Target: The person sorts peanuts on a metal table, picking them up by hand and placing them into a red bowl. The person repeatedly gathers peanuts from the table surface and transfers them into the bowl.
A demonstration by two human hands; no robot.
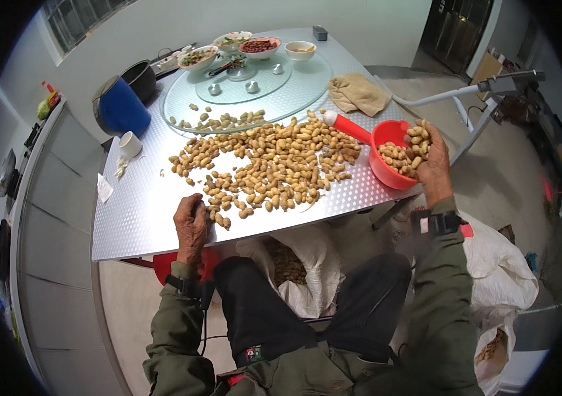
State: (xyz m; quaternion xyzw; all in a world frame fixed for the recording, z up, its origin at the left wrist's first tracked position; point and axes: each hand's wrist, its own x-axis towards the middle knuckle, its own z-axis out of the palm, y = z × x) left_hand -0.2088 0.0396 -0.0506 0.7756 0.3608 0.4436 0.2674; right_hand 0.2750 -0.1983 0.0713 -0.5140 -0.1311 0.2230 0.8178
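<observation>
Unshelled peanuts (281, 158) lie spread over the patterned metal-topped table (137, 218) before me. At the table's right edge stands a red plastic dipper (391, 179), its handle pointing left and more peanuts inside. My right hand (437, 166) holds a handful of peanuts (417, 140) at the dipper's right rim. My left hand (191, 228) rests at the near edge of the table, beside the lower left end of the spread. Its fingers are curled, and whether anything is inside them is hidden.
A glass turntable (305, 94) with filled bowls stands behind the peanuts. At left are a blue bucket (121, 106), a black pot (139, 81) and a white cup (130, 144). A brown cloth (357, 93) lies near the dipper. An open woven sack (318, 267) of peanuts stands between my knees.
</observation>
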